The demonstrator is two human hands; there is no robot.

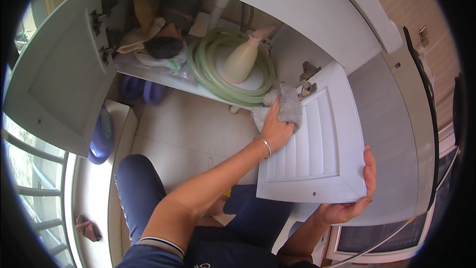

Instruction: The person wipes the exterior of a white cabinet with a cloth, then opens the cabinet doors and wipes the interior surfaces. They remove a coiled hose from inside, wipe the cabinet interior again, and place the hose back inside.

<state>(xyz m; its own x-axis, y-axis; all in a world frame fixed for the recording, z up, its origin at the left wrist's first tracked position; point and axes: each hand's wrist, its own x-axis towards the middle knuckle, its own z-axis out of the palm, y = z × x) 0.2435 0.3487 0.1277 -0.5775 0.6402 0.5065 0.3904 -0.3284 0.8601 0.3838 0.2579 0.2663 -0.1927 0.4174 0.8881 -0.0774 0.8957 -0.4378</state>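
Note:
My left hand (278, 131), with a bangle at the wrist, presses a grey fluffy cloth (290, 106) against the hinge side of a white louvred cabinet door (316, 137). The door stands open on the right. My right hand (349, 208) grips its lower outer corner, with fingers along the edge and the thumb below. A metal hinge (308, 88) shows just beside the cloth. Inside the cabinet, behind the cloth, lies a coiled green hose (208, 70). A pale spray bottle (241, 61) with a pink head leans within the coil.
A second cabinet door (59, 74) stands open at left. Cloths and bags (156, 44) crowd the cabinet's left side. Purple slippers (153, 92) lie on the tiled floor (174, 126). On the left ledge (93, 193) are a purple basin (102, 137) and a brown rag (88, 227).

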